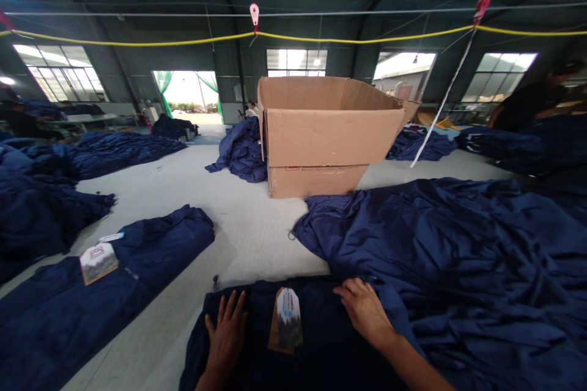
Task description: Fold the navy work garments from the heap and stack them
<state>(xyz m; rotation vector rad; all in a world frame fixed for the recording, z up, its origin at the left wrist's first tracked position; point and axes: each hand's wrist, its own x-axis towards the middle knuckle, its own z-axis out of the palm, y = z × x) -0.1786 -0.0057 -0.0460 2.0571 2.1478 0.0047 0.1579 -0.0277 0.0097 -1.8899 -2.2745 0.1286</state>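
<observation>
Near the bottom edge of the head view, a folded navy garment (321, 342) lies on the grey tabletop (243, 226), directly in front of the person. Both hands rest flat on it with no grip closed on anything: the left hand (227, 333) lies palm down with fingers spread on the garment's left part, and the right hand (367, 311) lies palm down, fingers loosely extended, on its upper right part. Between the two hands a paper tag (287, 321) lies on the cloth, touching neither hand. Just right of the garment, a large rumpled pile (449, 256) of the same navy cloth spreads to the frame's right edge. To the left, well apart, another folded piece (114, 287) lies with its own tag (98, 261) on top. Farther back on the tabletop stands an open cardboard box (321, 131), seemingly stacked on a second box, though the join is hard to read. More navy heaps lie around it, and a yellow cord (343, 40) runs overhead.
</observation>
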